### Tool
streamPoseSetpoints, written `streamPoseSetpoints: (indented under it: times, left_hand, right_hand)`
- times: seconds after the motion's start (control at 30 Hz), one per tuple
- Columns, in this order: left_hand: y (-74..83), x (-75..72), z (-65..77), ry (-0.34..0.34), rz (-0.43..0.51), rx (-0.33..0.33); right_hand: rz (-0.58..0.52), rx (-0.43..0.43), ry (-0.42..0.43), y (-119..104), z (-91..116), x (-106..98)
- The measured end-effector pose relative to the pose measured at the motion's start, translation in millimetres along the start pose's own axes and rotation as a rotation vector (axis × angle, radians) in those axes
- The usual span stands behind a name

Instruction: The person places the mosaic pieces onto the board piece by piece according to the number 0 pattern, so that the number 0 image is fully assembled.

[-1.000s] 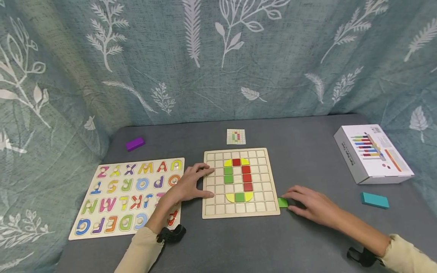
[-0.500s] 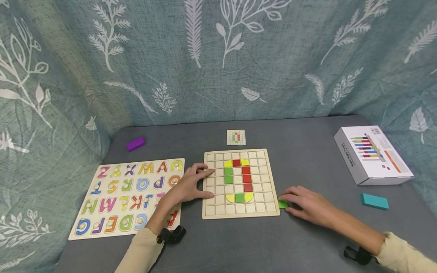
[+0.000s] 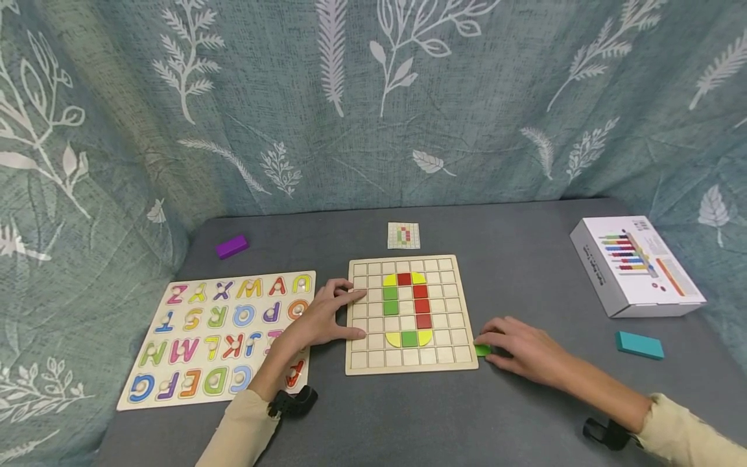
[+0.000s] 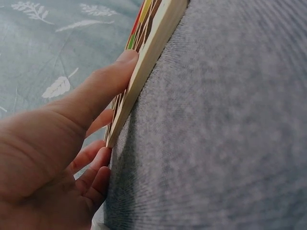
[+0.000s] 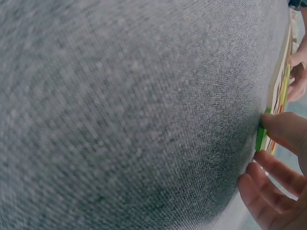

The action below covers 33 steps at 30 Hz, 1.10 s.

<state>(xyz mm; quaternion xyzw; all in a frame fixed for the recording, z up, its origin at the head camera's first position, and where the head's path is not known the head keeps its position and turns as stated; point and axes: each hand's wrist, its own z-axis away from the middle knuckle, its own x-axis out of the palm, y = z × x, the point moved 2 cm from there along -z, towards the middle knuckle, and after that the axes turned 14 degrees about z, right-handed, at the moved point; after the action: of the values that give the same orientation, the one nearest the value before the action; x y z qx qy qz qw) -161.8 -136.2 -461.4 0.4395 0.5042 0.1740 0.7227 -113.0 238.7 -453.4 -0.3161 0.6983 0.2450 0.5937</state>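
Note:
A wooden grid board (image 3: 443, 357) lies on the dark cloth, with red, green and yellow tiles forming a ring in its cells. My left hand (image 3: 323, 316) rests on the board's left edge, fingers and thumb spread over the rim; in the left wrist view the thumb touches the board's side (image 4: 144, 79). By the lower right edge of the board, my right hand (image 3: 525, 350) pinches a green square tile (image 3: 482, 350) between thumb and fingers. The right wrist view has this green tile (image 5: 261, 136) close against the board, partly covered by the thumb.
A small pattern card (image 3: 403, 235) lies behind the board. An alphabet peg puzzle (image 3: 198, 311) sits at left, partly under my left forearm. Farther out are a purple block (image 3: 231, 247), a teal block (image 3: 639, 345) and a white box (image 3: 639, 266) picturing coloured beads.
My right hand has slid slightly left toward the board, and its fingers cover more of the green tile. The left hand keeps its place on the board's edge.

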Motion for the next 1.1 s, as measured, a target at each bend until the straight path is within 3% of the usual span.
streamPoseSetpoints:
  times: [0.37, 0.63, 0.9, 1.1]
  left_hand:
    - [1.1, -1.7, -1.6, -0.025, -0.031, 0.007]
    - [0.3, -2.9, -0.1, -0.038, -0.043, 0.010]
    - [0.4, -2.6, 0.4, -0.030, -0.043, 0.011]
    - [0.6, -0.1, -0.6, -0.023, -0.026, 0.011]
  right_hand:
    - [-0.022, -0.003, 0.015, 3.2, -0.9, 2.8]
    - [0.063, -0.048, 0.186, 11.4, -9.0, -5.1]
    - [0.052, -0.094, 0.242, -0.5, -53.2, -9.4]
    - [0.029, -0.227, 0.220, -30.4, -103.3, 3.6]
